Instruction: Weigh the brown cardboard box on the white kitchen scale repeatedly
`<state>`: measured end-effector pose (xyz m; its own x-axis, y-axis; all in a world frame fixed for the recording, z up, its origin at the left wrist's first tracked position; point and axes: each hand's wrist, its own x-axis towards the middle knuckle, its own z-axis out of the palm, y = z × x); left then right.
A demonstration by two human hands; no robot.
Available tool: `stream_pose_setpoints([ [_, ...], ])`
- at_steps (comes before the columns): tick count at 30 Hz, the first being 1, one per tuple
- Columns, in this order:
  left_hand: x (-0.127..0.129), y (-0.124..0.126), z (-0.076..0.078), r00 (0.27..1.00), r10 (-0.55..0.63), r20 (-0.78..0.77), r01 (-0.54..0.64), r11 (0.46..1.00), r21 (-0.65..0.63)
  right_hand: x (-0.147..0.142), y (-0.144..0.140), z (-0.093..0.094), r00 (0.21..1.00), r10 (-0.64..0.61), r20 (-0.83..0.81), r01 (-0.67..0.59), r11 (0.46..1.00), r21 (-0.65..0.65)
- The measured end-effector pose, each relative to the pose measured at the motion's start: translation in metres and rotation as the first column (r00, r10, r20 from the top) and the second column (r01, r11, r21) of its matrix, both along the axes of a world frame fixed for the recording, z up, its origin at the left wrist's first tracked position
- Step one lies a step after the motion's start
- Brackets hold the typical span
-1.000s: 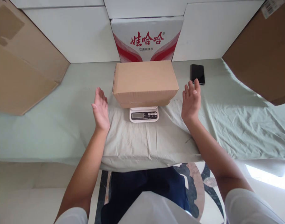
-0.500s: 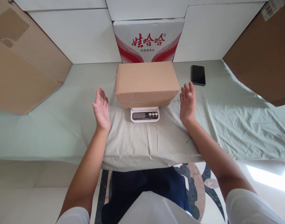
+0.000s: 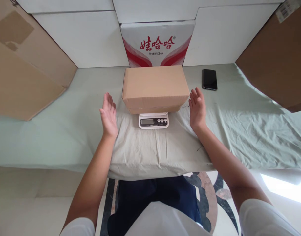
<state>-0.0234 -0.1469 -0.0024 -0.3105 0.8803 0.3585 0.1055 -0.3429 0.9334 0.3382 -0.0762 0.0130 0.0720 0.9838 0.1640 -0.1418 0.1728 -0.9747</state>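
A closed brown cardboard box [image 3: 154,86] rests on a small white digital scale [image 3: 153,121], whose display and buttons stick out below the box's near edge. The scale stands on a pale green cloth [image 3: 150,147] covering the table. My left hand [image 3: 108,115] hovers flat and open a short way left of the box, palm facing it, touching nothing. My right hand [image 3: 197,107] is open too, palm inward, its fingertips very close to the box's right side; I cannot tell whether they touch it.
A white carton with red Chinese lettering [image 3: 157,43] stands behind the box against the white wall. A black phone [image 3: 209,79] lies at the back right. Large brown cartons lean at the far left [image 3: 22,68] and far right [image 3: 278,55].
Both hands have drawn slightly inward toward the box's sides; the right hand has moved left and closer to the box. The box and scale have not moved.
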Motion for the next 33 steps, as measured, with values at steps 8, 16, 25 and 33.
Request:
stream_pose_setpoints([
  [8, 0.002, -0.001, 0.002, 0.998, -0.015, -0.061, 0.012, 0.999, -0.039, -0.003, -0.003, 0.005, 1.000, -0.009, -0.024, 0.010, 1.000, 0.020],
  [16, 0.029, -0.009, 0.004, 0.990, -0.140, -0.027, 0.141, 0.990, 0.023, -0.012, -0.012, -0.001, 0.994, 0.098, 0.054, -0.104, 0.985, 0.135],
  [25, 0.044, -0.012, 0.001, 0.971, -0.239, -0.017, 0.239, 0.971, -0.015, -0.032, -0.025, 0.012, 0.978, 0.203, 0.045, -0.207, 0.963, 0.169],
  [33, 0.043, 0.005, 0.028, 0.965, -0.260, 0.035, 0.262, 0.964, -0.044, -0.035, 0.014, 0.016, 0.987, 0.134, 0.090, -0.150, 0.967, 0.206],
])
